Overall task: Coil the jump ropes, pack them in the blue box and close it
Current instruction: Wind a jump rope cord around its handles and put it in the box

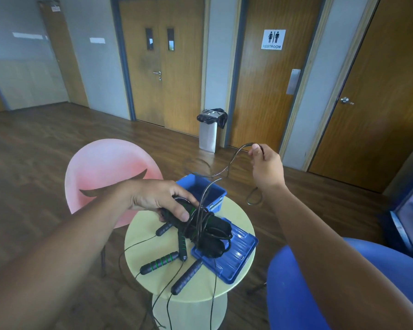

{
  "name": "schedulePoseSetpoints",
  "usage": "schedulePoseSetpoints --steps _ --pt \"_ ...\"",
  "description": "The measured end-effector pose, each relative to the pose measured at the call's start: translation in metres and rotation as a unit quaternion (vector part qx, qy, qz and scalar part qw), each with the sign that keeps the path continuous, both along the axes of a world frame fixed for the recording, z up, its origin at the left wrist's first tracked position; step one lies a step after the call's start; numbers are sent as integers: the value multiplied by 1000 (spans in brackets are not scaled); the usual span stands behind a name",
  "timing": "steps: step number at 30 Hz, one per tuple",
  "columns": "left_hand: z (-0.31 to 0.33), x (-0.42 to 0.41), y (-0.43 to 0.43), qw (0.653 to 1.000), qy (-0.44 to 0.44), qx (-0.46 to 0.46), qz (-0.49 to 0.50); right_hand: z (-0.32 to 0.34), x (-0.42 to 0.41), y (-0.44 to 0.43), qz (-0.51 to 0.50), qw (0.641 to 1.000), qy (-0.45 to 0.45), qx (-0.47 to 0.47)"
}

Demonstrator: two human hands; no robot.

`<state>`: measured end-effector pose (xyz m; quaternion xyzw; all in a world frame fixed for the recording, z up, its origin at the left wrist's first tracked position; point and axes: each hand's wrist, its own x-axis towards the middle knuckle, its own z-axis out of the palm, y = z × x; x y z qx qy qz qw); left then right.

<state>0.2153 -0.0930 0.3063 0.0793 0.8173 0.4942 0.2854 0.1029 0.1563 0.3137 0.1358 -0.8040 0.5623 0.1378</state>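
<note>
My left hand (157, 198) grips a pair of black foam jump-rope handles (208, 231) with thin black cord wound around them, held just above the round yellow table (239, 216). My right hand (266, 166) is raised to the right and pinches the free cord (229, 164), which loops back down to the bundle. The open blue box (215, 188) stands at the table's far edge, apparently empty. Its blue lid (239, 254) lies flat at the right, partly under the bundle. Three more handles with green rings (159, 262) lie on the table, their cords hanging over the front edge.
A pink chair (100, 163) stands behind the table at the left. A blue seat (293, 282) is close at the lower right. A white bin (209, 133) with a black bag stands by the wooden doors beyond. Dark wooden floor surrounds the table.
</note>
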Motion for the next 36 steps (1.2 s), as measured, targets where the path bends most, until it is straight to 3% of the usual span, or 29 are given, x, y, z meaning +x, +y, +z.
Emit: schedulePoseSetpoints --steps 9,13,18,21,26,28,30,33,36 --pt "15 8 -8 995 -3 93 25 -26 -11 10 -23 991 -42 126" --pt "15 3 -22 982 40 162 88 -51 -14 16 23 956 -109 272" --pt "13 -10 -25 898 90 301 308 -71 2 12 155 929 -153 300" --pt "9 -29 -32 841 104 297 441 -67 18 3 201 915 -144 318" --pt "-1 -49 -29 750 110 303 578 -55 48 -13 245 910 -106 316" --pt "-7 -54 -31 728 128 247 626 -49 59 -15 260 904 -70 333" --pt "-19 -58 -38 742 187 105 636 -41 67 -12 254 899 -33 356" --pt "-30 -57 -44 763 266 -142 571 -32 65 -6 236 872 26 428" --pt "-35 -56 -45 763 303 -264 506 -29 66 0 207 839 81 498"
